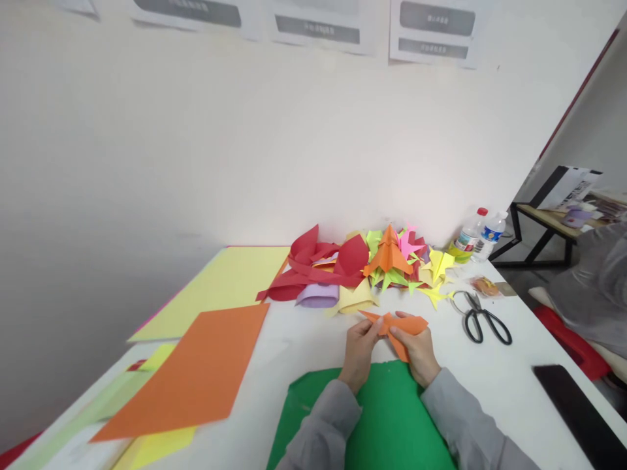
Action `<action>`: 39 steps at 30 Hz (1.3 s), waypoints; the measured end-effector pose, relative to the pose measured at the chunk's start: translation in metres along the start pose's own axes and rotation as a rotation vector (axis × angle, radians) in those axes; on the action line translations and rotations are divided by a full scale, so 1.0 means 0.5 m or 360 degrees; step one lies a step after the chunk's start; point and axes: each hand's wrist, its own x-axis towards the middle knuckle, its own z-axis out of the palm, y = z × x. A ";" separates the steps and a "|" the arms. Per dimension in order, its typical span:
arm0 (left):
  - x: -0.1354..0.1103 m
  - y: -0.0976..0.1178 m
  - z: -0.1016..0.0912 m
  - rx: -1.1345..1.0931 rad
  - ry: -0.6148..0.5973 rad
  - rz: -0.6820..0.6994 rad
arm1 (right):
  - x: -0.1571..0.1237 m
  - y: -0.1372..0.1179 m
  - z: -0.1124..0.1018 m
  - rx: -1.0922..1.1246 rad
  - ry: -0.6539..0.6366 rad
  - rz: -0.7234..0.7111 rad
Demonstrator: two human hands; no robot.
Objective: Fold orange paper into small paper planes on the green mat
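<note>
A folded orange paper piece (394,324) is held between both my hands over the white table (304,339). My left hand (359,352) pinches its left side, fingers closed on the paper. My right hand (417,352) grips its right side, thumb on top. Under my wrists lies a green sheet (386,418). Behind the hands sits a heap of folded paper shapes (382,264) in red, orange, yellow, green and pink.
Orange sheet (196,372) and yellow sheet (220,287) lie at the left. Black scissors (480,316) lie to the right, two water bottles (477,236) stand at the back right, a dark phone (578,411) rests near the right edge. Wall directly behind the table.
</note>
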 end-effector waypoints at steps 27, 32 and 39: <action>0.005 0.033 -0.026 -0.0320 0.0146 0.0041 | -0.004 -0.004 -0.006 0.0035 0.0005 0.0077; 0.015 0.033 -0.034 -0.0365 0.0139 0.0026 | -0.002 -0.005 -0.004 0.0040 -0.0007 0.0123; 0.016 0.029 -0.038 -0.0405 0.0106 0.0027 | 0.000 0.002 -0.008 0.0060 -0.0037 0.0129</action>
